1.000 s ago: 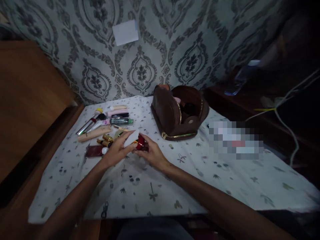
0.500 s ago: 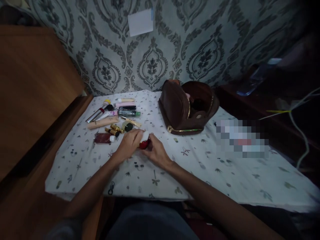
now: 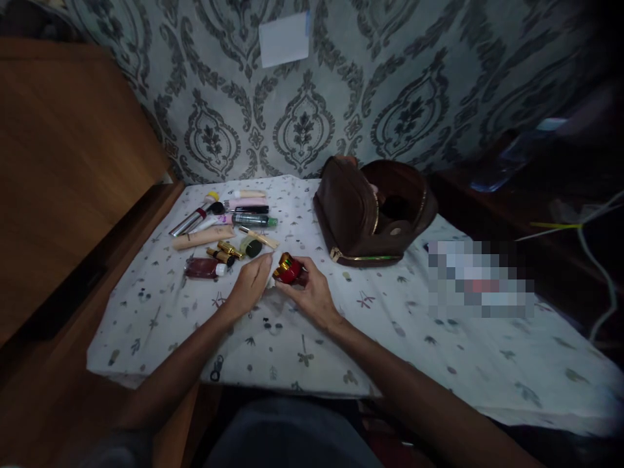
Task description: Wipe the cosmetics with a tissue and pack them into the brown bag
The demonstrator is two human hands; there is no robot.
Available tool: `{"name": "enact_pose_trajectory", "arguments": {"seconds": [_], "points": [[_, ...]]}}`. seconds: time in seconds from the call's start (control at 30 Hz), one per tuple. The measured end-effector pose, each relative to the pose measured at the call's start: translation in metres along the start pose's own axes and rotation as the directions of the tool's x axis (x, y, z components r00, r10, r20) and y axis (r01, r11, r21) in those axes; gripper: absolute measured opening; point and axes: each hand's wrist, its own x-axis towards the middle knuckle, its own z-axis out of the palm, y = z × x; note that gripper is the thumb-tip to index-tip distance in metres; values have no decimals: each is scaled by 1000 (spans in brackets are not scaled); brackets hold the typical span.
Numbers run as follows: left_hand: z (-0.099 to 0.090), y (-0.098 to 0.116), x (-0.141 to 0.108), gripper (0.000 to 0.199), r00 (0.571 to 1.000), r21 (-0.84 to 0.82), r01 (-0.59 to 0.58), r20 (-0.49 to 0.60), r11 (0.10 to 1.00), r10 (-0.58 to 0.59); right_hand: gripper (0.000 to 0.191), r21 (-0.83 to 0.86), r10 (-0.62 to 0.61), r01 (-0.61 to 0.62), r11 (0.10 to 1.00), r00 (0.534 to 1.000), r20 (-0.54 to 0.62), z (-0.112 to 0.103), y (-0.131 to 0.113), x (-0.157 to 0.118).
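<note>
My right hand (image 3: 314, 292) is closed around a small red bottle with a shiny gold top (image 3: 289, 270), tilted toward the left. Close beside it, my left hand (image 3: 251, 283) has its fingers pressed together on a white wipe (image 3: 271, 276), mostly hidden and hard to tell from the cloth. Just past my left hand lie a squat jar with a dark lid (image 3: 251, 246), gold tubes (image 3: 228, 249) and a bottle of dark red liquid with a white cap (image 3: 205, 268).
Several tubes and a beige tube (image 3: 203, 237) lie at the back left. A brown zip bag (image 3: 348, 218) stands unzipped at the back. A blurred-out patch (image 3: 480, 279) covers something at the right. A wooden panel (image 3: 73, 162) borders the left side of the patterned cloth (image 3: 370, 364).
The white wipe has come off the top of the red bottle, baring its gold part. My hands have drawn slightly apart, and the view has shifted a little.
</note>
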Motion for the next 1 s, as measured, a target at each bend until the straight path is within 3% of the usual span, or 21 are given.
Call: {"name": "enact_pose_trajectory", "arguments": {"seconds": [0.13, 0.27, 0.37, 0.5, 0.63, 0.7, 0.83, 1.0], "points": [[2, 1, -6, 48, 988, 140, -153, 32, 978, 150, 45, -7, 35, -35, 999, 999, -24, -2, -4, 1], [4, -2, -12, 46, 974, 283, -219, 113, 934, 194, 34, -82, 52, -52, 995, 999, -3, -4, -7, 0], [3, -3, -13, 43, 962, 334, -268, 147, 903, 232, 31, -36, 81, -79, 996, 995, 58, -3, -9, 0], [-2, -4, -9, 42, 945, 187, -325, 96, 927, 312, 38, 312, 184, -241, 919, 962, 202, -1, -13, 0], [-6, -6, -4, 47, 961, -9, -277, 10, 961, 277, 39, 627, 235, -411, 661, 908, 347, -2, -19, -1], [-6, -8, -4, 52, 981, -95, -192, -4, 977, 192, 38, 681, 238, -448, 579, 892, 385, -3, -22, -1], [-3, -12, -5, 58, 999, -200, -50, -13, 979, 48, 35, 722, 226, -465, 512, 884, 408, -4, -24, 0], [2, -8, -6, 54, 997, -214, -78, -37, 974, 72, 32, 741, 233, -455, 494, 890, 392, -6, -22, 2]]}}
